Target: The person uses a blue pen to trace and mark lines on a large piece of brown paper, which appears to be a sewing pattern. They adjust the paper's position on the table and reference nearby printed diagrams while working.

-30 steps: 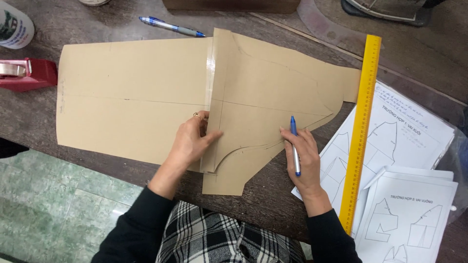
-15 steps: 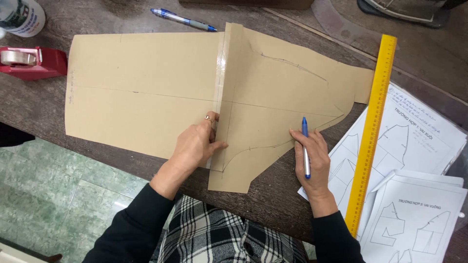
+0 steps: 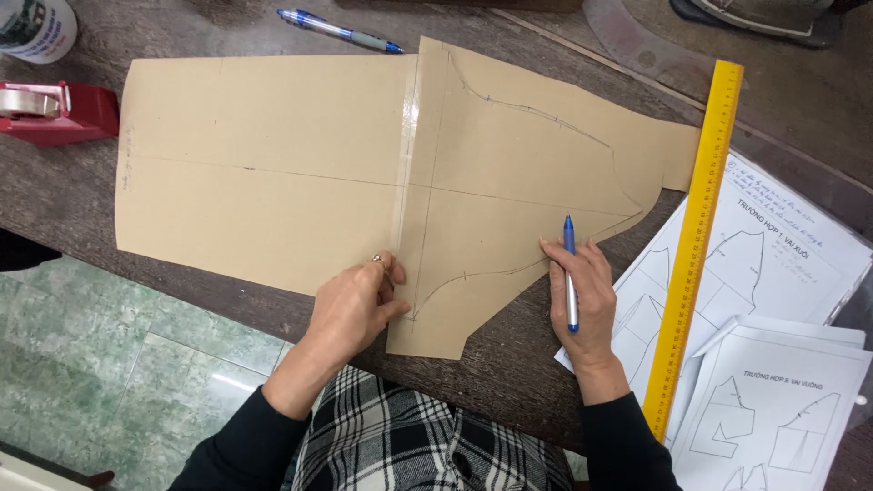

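Note:
A large tan cardboard pattern piece (image 3: 273, 173), taped down its middle seam, lies flat on the dark wooden table (image 3: 509, 382). Pencil lines cross it, with a curved outline drawn on its right half. My left hand (image 3: 355, 305) presses flat on the pattern's near edge by the tape seam. My right hand (image 3: 582, 295) rests at the pattern's right edge and holds a blue pen (image 3: 570, 273), tip pointing away from me toward the cardboard's curved point.
A yellow ruler (image 3: 696, 236) lies slanted to the right of my right hand, over white sheets with printed pattern drawings (image 3: 782, 264). A second blue pen (image 3: 336, 30) lies at the far edge. A red tape dispenser (image 3: 55, 109) and a white container (image 3: 36, 27) sit far left.
The view has shifted slightly, so the pattern sits lower and further right in frame. Both hands keep their places on the pattern; the pen stays in my right hand.

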